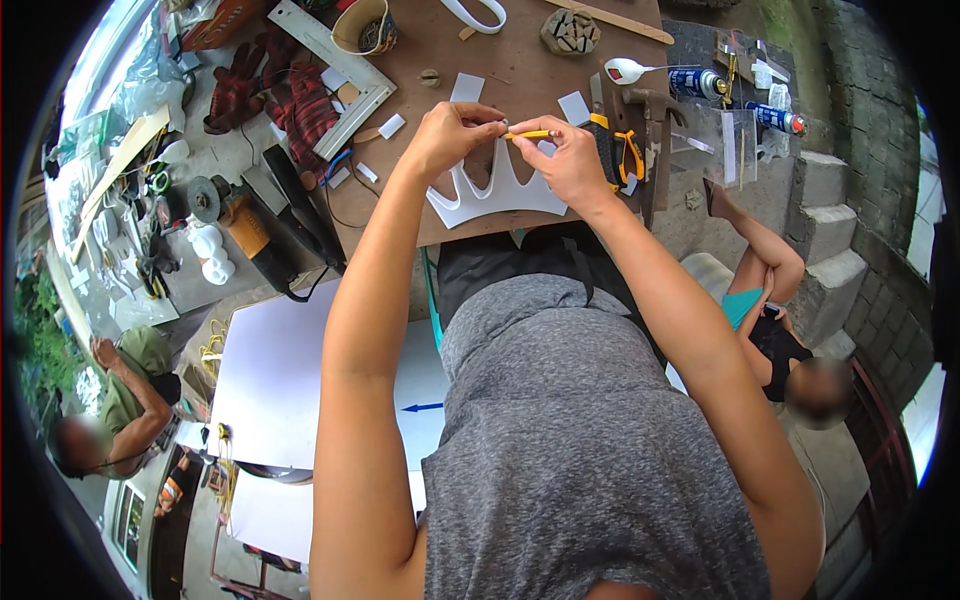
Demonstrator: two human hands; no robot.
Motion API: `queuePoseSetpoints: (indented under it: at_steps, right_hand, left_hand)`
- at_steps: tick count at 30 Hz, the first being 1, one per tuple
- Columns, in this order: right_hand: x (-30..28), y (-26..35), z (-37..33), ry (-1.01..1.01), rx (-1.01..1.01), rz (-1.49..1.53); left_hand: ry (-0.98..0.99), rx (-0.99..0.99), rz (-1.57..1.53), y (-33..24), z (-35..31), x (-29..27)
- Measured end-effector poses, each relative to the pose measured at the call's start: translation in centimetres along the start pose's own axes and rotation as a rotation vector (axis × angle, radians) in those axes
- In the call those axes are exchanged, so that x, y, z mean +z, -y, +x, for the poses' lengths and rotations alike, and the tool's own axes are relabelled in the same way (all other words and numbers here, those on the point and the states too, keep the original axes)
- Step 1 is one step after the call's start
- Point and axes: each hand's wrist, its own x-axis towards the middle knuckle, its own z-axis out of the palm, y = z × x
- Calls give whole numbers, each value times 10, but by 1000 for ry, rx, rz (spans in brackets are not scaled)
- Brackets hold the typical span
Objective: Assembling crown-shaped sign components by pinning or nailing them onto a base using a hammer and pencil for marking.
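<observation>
Both of my hands meet over the near edge of the brown table. My right hand pinches a short yellow pencil, its tip pointing toward my left fingers. My left hand is closed at the fingertips, right by that tip; whatever small thing they pinch is too small to make out. Beneath the hands lies a white crown-shaped cutout with pointed prongs, partly covered by my fingers. Small white offcuts lie around it. Just right of my right hand are orange-and-black handled pliers and a hammer.
On the brown table are a metal square, a cup and a white glue bottle. An angle grinder and plaid gloves lie left. Spray cans stand right. Two people sit nearby, one each side.
</observation>
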Motion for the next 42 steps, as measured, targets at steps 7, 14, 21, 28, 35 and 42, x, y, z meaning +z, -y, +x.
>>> queuePoseSetpoints:
  at_steps: [7, 14, 21, 28, 35, 42]
  right_hand:
    - [0, 0, 0, 11, 32, 14]
    - [1, -1, 1, -1, 15, 26]
    - [-3, -1, 1, 25, 36, 1]
    - [-14, -5, 4, 25, 50, 84]
    - [-16, -5, 12, 135, 50, -4]
    - [-16, -8, 14, 159, 36, 18]
  left_hand:
    - [10, -25, -6, -1, -1, 0]
    - [21, -8, 8, 2, 0, -2]
    - [17, -19, 26, -1, 1, -1]
    - [17, -26, 25, -2, 1, 0]
    - [33, -49, 26, -1, 2, -2]
    - [24, -43, 28, -1, 2, -2]
